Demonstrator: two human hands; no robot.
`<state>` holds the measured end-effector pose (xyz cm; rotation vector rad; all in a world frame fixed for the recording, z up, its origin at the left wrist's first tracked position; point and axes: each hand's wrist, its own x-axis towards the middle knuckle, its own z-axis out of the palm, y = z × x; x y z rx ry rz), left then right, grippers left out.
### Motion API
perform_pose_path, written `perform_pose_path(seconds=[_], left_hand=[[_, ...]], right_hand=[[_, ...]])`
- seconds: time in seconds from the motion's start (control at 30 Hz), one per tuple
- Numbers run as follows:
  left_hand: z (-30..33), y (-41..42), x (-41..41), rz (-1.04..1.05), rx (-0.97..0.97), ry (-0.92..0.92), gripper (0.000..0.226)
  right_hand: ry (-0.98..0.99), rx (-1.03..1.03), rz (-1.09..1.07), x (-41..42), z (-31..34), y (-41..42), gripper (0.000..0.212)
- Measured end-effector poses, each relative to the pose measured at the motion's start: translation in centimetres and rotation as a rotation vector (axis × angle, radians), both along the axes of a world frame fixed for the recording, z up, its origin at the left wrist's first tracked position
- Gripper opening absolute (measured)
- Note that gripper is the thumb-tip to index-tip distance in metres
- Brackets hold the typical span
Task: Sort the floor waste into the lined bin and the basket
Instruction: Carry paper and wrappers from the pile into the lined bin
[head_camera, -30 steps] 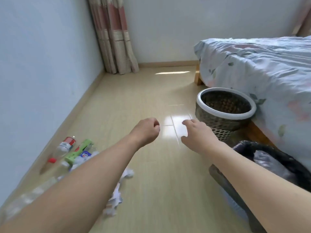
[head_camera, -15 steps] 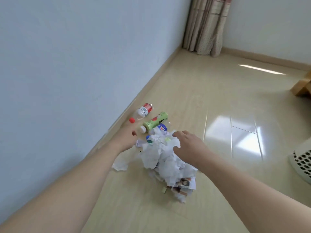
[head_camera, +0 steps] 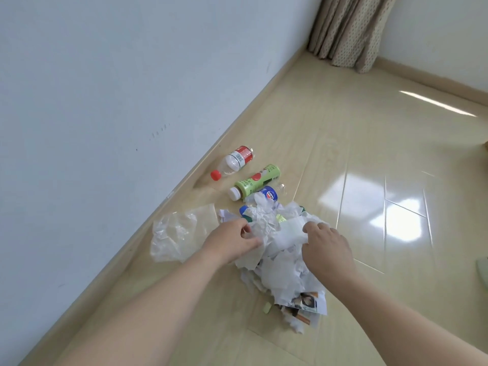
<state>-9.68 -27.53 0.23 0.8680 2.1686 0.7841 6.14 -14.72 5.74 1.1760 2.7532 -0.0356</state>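
White crumpled paper point(head_camera: 280, 249) lies heaped on the pale wooden floor point(head_camera: 343, 143), and everything else is placed against that heap. The left hand point(head_camera: 229, 243) is at the heap's wall-side edge, thumb and fingers curled and pinching a fold of the paper. The right hand point(head_camera: 326, 247) is on the heap's opposite side, fingers bent down over the top sheets; whether it actually grips them cannot be told.

Just beside the heap, towards the wall point(head_camera: 105, 101), lies a crumpled clear plastic bag point(head_camera: 179, 231). Beyond the heap's far end lie three bottles: a blue-labelled bottle point(head_camera: 269, 194) partly buried under the paper, a green bottle point(head_camera: 254, 182) with a white cap touching or almost touching it, and further off near the skirting a clear bottle point(head_camera: 233, 162) with a red label and red cap. At the heap's near end a printed photo page point(head_camera: 306, 302) sticks out, with a small pale green scrap point(head_camera: 267, 307) just beside it. A patterned curtain point(head_camera: 348, 30) hangs well beyond the heap in the room's corner.
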Motion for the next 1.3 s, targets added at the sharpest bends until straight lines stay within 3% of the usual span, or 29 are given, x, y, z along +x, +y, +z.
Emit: perform_pose_path(seconds=[0.07,0.2,0.27,0.5,0.6,0.67,0.8,1.07,1.17,1.3], left_hand=[[0.0,1.0,0.6,0.016,-0.002,0.045,0.042],[-0.1,2.1,0.9,0.042,0.001,0.137,0.013],[0.1,2.1,0.5,0.059,0.015,0.132,0.010],[4.4,1.7,0.1,0.369,0.300,-0.334,0.029],[6.7,1.8,1.1,0.385,0.363,-0.455,0.021],[8.6,2.3,2.8,0.350,0.380,-0.491,0.011],[12.9,4.9,7.0,0.239,0.419,-0.496,0.016],[22.8,14.9,23.4,-0.230,0.475,-0.558,0.009],[24.1,18.3,31.1,-0.351,0.451,-0.568,0.010],[23.9,22.2,41.0,-0.500,0.393,-0.554,0.017]], right_hand=[[0.016,0.026,0.049,0.3,0.0,0.6,0.024],[0.023,0.017,0.122,0.9,0.5,0.9,0.021],[0.095,-0.010,0.074,1.1,1.0,1.0,0.024],[0.346,-0.243,-0.150,2.7,4.4,1.8,0.031],[0.436,-0.327,-0.187,4.3,6.5,2.1,0.028],[0.523,-0.371,-0.228,6.0,8.2,2.3,0.027],[0.654,-0.367,-0.279,11.0,11.7,3.2,0.024],[0.967,-0.275,-0.542,28.7,19.7,8.8,0.016],[0.906,-0.247,-0.678,36.9,20.7,11.5,0.026],[0.818,-0.166,-0.889,47.8,20.2,14.3,0.022]])
